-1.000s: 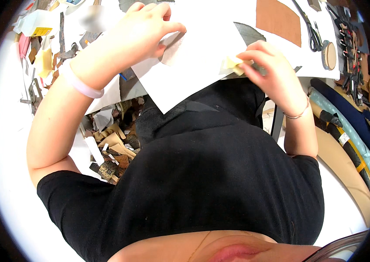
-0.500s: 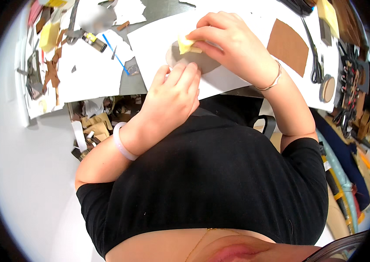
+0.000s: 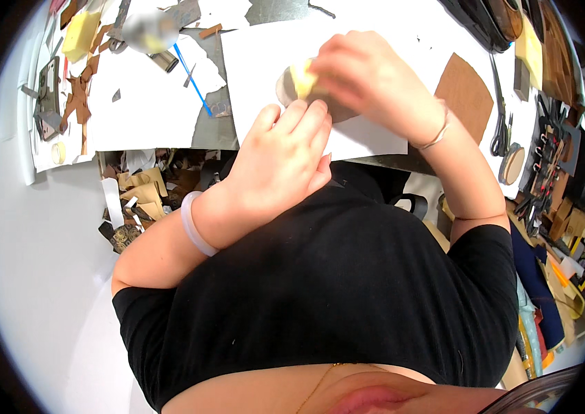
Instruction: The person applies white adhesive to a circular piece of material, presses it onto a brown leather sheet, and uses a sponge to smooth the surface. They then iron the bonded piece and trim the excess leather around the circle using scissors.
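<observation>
A rounded grey-brown piece (image 3: 284, 88), perhaps leather, lies on a white sheet in front of me, partly hidden by both hands. My left hand (image 3: 280, 155) rests with outstretched fingers, their tips on the near edge of that piece. Pinched in the fingers of my right hand (image 3: 365, 76) is a small yellow sponge (image 3: 302, 79), touching the piece's upper side. Motion blurs the right fingers. Beyond my right wrist lies a brown panel (image 3: 463, 93) with a curved edge.
White paper sheets (image 3: 144, 117) cover much of the table. At left are a yellow block (image 3: 81, 36), brown scraps (image 3: 78, 103), a phone (image 3: 48, 86) and a blue stick (image 3: 192, 79). Scissors (image 3: 499, 131) and a round wooden-topped thing (image 3: 512, 164) lie at right. Scraps fill a bin below.
My right hand has swept the sponge over the piece and its fingers are now blurred. The left hand remains on the near edge. The whole view has shifted slightly.
</observation>
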The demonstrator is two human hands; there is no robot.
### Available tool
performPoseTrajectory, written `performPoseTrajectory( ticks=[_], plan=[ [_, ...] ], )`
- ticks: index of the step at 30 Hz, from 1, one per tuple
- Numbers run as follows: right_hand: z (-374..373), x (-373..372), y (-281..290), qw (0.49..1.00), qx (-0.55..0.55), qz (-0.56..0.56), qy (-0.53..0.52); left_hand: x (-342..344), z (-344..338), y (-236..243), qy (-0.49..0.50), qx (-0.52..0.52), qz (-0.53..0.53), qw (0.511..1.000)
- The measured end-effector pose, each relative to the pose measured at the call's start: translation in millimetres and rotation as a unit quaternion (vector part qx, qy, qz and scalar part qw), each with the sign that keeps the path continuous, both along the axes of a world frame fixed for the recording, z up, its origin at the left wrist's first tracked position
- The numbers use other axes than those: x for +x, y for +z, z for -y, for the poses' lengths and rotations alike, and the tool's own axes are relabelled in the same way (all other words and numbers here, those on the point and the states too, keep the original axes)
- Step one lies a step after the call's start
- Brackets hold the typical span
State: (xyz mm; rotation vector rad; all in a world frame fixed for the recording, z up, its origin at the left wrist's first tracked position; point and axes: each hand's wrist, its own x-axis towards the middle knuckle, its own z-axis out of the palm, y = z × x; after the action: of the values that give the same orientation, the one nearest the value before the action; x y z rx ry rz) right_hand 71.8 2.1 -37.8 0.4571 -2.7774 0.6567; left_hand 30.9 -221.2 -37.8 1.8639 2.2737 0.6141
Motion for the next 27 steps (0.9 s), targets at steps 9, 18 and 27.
performPoseTrajectory(
  ticks=[9,18,27],
  plan=[
    [-18.0,7.0,3.2,0.998,0.009,0.013,-0.056,-3.6,-3.3,4.8,-0.012,-0.013,0.000,1.000],
    [-43.8,-59.5,33.5,0.974,-0.120,-0.041,-0.190,-4.9,-4.5,9.0,-0.024,-0.010,-0.019,0.999],
    [-23.5,-203.2,20.9,0.928,-0.305,-0.013,-0.213,-22.1,24.8,24.9,0.067,0.172,0.010,0.983]
  ],
)
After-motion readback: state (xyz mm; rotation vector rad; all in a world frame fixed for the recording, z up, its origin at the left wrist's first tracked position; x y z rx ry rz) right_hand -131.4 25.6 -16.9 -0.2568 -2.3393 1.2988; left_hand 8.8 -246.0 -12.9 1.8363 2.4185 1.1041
